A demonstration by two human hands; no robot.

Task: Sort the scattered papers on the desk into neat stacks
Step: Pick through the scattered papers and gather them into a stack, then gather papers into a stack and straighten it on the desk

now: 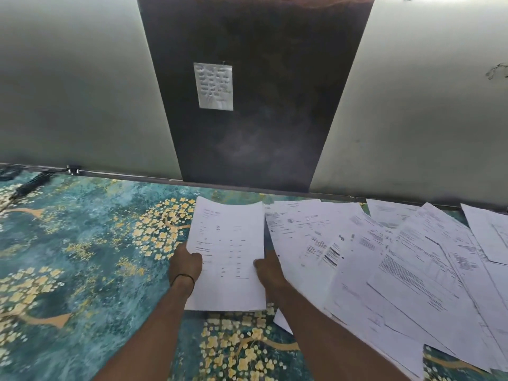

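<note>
The left hand (187, 264) and right hand (268, 270) each pinch a side edge of a printed sheet (228, 243), thumbs on top, over the teal floral desk cover (82, 243). Scattered papers (384, 257) lie overlapping at three o'clock. A pinned note (213, 86) hangs at twelve.

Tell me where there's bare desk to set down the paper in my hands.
Widest bare patch: the floral desk cover left of the held paper, out to the coiled cable at the far-left back. A smaller one lies at the near edge between the forearms. Right of the right hand is crowded: overlapping scattered papers reach the right edge.
</note>
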